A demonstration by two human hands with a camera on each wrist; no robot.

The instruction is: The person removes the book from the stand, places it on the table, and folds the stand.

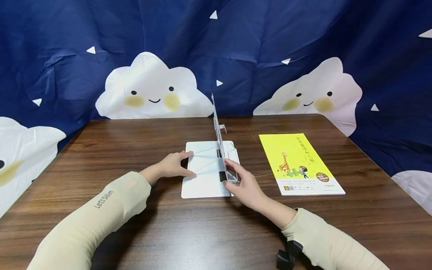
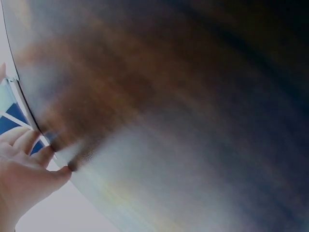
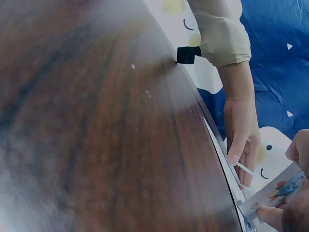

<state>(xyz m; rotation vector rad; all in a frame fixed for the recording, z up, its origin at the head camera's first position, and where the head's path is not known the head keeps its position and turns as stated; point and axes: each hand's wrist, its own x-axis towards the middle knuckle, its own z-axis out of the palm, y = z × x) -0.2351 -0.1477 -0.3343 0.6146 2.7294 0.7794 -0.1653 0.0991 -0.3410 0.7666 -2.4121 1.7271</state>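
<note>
A white book stand, its flat base [image 1: 202,187] lying on the table, has an upright panel [image 1: 218,135] seen almost edge-on in the head view. My right hand [image 1: 248,187] pinches the panel's lower near end between thumb and fingers. In the right wrist view a colourful print shows on the panel's face [image 3: 270,195]. My left hand [image 1: 172,165] touches the base's left edge with thumb and fingers spread apart. Thin white rods [image 3: 245,168] rise close by the left fingers [image 3: 235,153] in the right wrist view.
A yellow book [image 1: 293,157] with a giraffe and a child on its cover lies right of the stand. The brown wooden table [image 1: 189,232] ends at a blue curtain [image 1: 243,45] with white clouds. A black strap mount [image 1: 288,255] hangs by the right sleeve.
</note>
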